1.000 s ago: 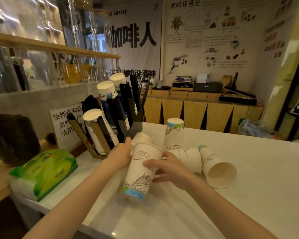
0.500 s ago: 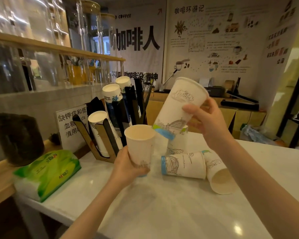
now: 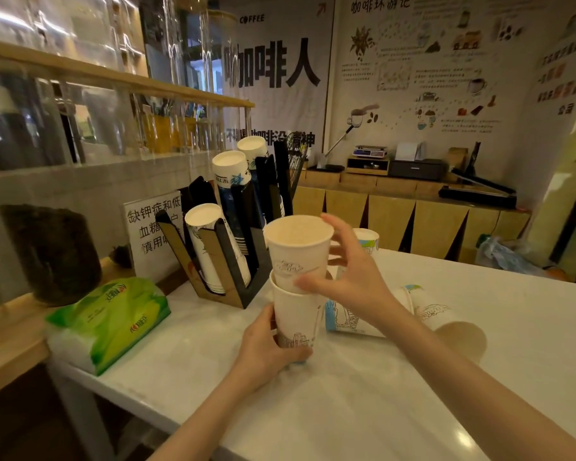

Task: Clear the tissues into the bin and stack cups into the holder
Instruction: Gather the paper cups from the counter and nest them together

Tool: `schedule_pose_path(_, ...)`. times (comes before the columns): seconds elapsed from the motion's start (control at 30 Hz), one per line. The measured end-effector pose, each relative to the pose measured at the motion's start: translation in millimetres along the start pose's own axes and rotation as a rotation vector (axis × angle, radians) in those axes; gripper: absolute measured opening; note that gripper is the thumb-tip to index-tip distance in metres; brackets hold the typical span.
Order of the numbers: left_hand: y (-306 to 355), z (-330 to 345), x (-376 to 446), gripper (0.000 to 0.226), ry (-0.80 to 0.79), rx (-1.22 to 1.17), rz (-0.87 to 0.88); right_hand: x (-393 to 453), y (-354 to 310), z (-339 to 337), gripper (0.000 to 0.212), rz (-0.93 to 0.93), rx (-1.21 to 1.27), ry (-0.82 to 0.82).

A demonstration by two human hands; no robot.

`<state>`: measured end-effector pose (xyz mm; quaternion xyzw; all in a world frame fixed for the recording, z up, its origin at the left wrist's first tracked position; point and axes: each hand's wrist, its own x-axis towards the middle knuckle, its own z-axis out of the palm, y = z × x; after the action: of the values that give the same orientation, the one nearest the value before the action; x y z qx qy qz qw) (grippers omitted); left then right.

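Observation:
My left hand grips a white paper cup upright above the white counter. A second white cup sits partly nested in its mouth, and my right hand holds that upper cup by its side. Behind my right hand two more cups lie on their sides, and one stands upside down. The black and wood cup holder stands at the back left with three leaning stacks of cups. No loose tissues or bin are in sight.
A green tissue pack lies at the counter's left end. A white sign stands behind the holder, a dark jar on the wooden ledge to the left. Glass shelving runs above. A wooden cabinet lines the far wall.
Each hand lifted a cup off the counter. My right hand turned its cup upright and lowered it into the mouth of the cup in my left hand.

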<state>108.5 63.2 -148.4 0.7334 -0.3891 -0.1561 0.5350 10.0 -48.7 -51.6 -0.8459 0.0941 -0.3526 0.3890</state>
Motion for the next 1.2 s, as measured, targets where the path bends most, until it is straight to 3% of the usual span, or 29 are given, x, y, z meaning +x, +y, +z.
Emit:
schedule_pose_path(0.17,-2.8,0.2,0.1,0.076,0.011,-0.012,0.027,-12.5,18.5,7.2,0.074,0.143,-0.003,-0.067)
schedule_pose_path(0.47,-2.7,2.8,-0.1,0.078,0.005,-0.021,0.034,-21.8,25.3,4.1,0.077,0.197,-0.066,-0.172)
schedule_pose_path(0.63,12.7,-3.0,-0.6,0.118,0.049,-0.074,0.014,-21.2,21.2,-12.4,0.091,0.187,-0.214,-0.214)
schedule_pose_path(0.73,41.3,-11.0,-1.1,0.13,0.186,0.189,0.18,-25.7,23.8,-31.6,0.091,0.196,-0.263,-0.144)
schedule_pose_path(0.87,86.3,-11.9,-3.5,0.107,0.332,0.545,0.621,-34.1,31.6,-57.1,0.088,0.232,-0.343,-0.028)
schedule_pose_path(1.03,103.2,31.0,1.2,0.083,0.167,0.716,0.887,-47.3,50.7,-83.2,0.088,0.427,-0.456,0.112)
schedule_pose_path(1.2,92.0,80.8,15.9,0.081,-0.136,0.798,0.733,-58.2,74.5,-107.2,0.084,0.672,-0.499,0.19)
